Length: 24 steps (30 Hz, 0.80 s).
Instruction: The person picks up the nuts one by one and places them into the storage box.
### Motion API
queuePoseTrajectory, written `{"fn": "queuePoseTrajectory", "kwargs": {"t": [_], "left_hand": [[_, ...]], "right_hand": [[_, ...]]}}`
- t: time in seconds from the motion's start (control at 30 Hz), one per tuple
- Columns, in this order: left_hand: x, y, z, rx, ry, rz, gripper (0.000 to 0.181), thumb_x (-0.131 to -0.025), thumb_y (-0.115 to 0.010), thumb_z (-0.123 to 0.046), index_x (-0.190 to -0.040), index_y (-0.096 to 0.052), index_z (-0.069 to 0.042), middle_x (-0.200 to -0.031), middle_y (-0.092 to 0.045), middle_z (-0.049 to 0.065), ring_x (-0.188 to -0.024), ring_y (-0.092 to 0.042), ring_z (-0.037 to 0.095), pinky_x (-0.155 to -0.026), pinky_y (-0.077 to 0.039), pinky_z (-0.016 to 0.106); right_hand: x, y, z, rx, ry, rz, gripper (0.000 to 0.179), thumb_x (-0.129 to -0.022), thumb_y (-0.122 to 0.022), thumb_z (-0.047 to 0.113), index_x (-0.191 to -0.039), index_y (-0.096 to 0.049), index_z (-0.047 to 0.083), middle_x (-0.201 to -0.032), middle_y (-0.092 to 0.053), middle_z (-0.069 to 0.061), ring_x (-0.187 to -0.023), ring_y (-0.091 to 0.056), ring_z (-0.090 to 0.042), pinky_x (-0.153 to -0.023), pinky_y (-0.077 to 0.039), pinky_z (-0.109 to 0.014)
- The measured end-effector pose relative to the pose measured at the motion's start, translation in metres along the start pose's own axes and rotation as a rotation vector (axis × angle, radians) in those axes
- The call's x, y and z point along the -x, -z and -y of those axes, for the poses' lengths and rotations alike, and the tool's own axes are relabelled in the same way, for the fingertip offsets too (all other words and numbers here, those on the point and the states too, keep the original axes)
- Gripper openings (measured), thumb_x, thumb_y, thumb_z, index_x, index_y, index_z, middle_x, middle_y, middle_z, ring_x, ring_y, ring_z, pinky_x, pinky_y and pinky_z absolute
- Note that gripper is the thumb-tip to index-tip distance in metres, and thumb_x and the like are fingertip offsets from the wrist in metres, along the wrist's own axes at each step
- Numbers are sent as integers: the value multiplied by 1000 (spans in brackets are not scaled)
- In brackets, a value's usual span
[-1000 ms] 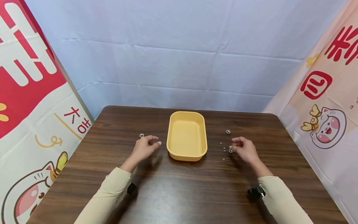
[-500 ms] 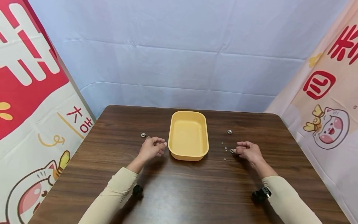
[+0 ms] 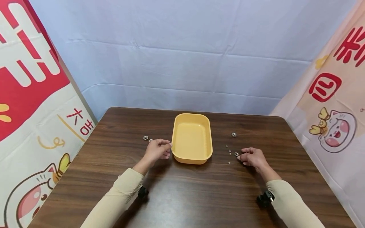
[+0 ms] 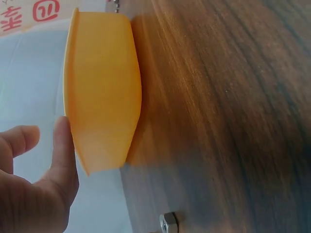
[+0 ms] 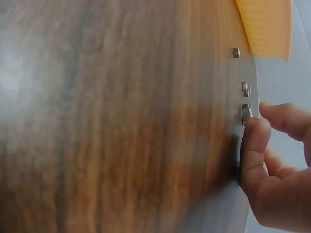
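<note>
A yellow tray [image 3: 192,139] stands on the brown table. My left hand [image 3: 156,149] is at its left rim with a fingertip [image 4: 62,128] at the tray's edge; in the left wrist view the fingers stand apart, holding nothing. My right hand [image 3: 253,158] hovers low over the table right of the tray. Its thumb tip [image 5: 257,128] is beside a metal hex nut [image 3: 236,154], and a gap shows between thumb and forefinger. Whether the thumb touches that nut I cannot tell.
Several tiny nuts, one of them a small nut [image 3: 229,162], lie between tray and right hand. A larger nut [image 3: 233,134] sits farther back. Two nuts, including the left nut [image 3: 145,138], lie beyond my left hand. A pale cloth [image 3: 182,63] hangs behind the table [image 3: 188,196].
My left hand has moved right to the tray's rim, uncovering a second nut on the left. The right hand has shifted slightly right and down beside the nut, which stays on the table.
</note>
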<state>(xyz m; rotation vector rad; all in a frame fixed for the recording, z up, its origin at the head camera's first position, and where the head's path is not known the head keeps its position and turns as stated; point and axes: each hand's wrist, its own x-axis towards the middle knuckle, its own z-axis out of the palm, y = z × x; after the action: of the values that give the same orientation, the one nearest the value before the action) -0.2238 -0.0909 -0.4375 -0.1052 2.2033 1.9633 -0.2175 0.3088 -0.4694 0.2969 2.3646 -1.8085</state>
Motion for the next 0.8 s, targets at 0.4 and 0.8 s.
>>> {"fn": "queuePoseTrajectory", "kwargs": {"t": [0.4, 0.8], "left_hand": [[-7, -4, 5, 51, 10, 28, 25, -84, -62, 3, -108, -57, 10, -73, -65, 15, -55, -61, 18, -52, -56, 30], [-8, -5, 13, 121, 32, 21, 25, -85, -65, 1, -106, -57, 12, -76, -65, 15, -59, -64, 20, -57, -56, 29]], "right_hand": [[-6, -7, -3, 80, 15, -39, 46, -78, -67, -4, -117, -46, -19, -71, -64, -6, -60, -60, -8, -54, -55, -24], [-10, -18, -2, 253, 15, -105, 37, -75, -72, -2, -106, -54, -15, -74, -62, -10, -55, -61, -13, -51, -55, -27]]}}
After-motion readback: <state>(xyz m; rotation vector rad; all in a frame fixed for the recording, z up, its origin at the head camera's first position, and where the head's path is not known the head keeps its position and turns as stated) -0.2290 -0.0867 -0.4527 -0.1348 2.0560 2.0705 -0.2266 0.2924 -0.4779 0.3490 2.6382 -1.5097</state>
